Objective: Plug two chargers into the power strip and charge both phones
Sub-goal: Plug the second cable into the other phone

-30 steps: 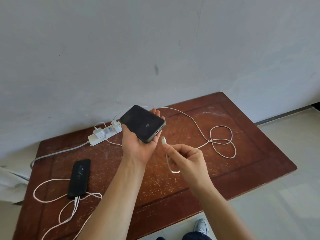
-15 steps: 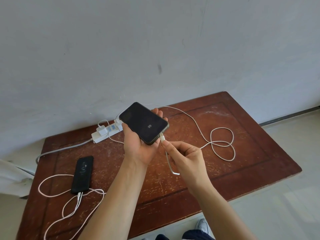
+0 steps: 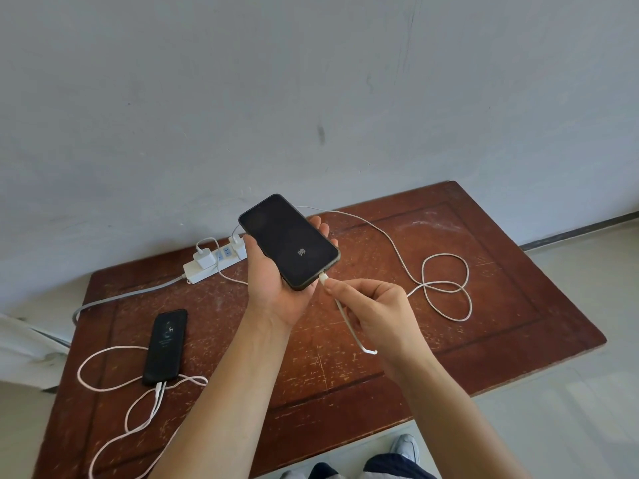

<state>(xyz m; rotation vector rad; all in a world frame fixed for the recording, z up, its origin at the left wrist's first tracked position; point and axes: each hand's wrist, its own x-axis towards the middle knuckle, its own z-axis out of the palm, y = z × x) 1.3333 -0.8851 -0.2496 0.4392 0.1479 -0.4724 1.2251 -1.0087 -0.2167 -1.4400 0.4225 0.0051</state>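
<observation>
My left forearm hides part of the bench (image 3: pixel 484 305) and a stretch of the cable that runs from the power strip (image 3: pixel 207 266) toward 6 o'clock. Whether the cable plug (image 3: pixel 323 279) is fully seated in the held phone (image 3: pixel 288 242) I cannot tell; it touches the port edge. The screen is dark, with 1 small mark too faint to read.

My left hand (image 3: pixel 276 281) cups that phone from below, grip closed around its sides, above bench centre. My right hand (image 3: pixel 373 312) pinches the plug between thumb and forefinger, just at 5 o'clock of the phone.

Count: 2 phones, 2 white chargers, 2 white cables, 1 strip. Second phone (image 3: pixel 166 345) lies flat at 8 o'clock, cable in its near end. Both chargers (image 3: pixel 204 257) sit in the strip at 11 o'clock, against the wall (image 3: pixel 311 81). The loose cable (image 3: pixel 446 288) loops at 3 o'clock. A shoe (image 3: pixel 408 447) shows at 6 o'clock, partly cut off.
</observation>
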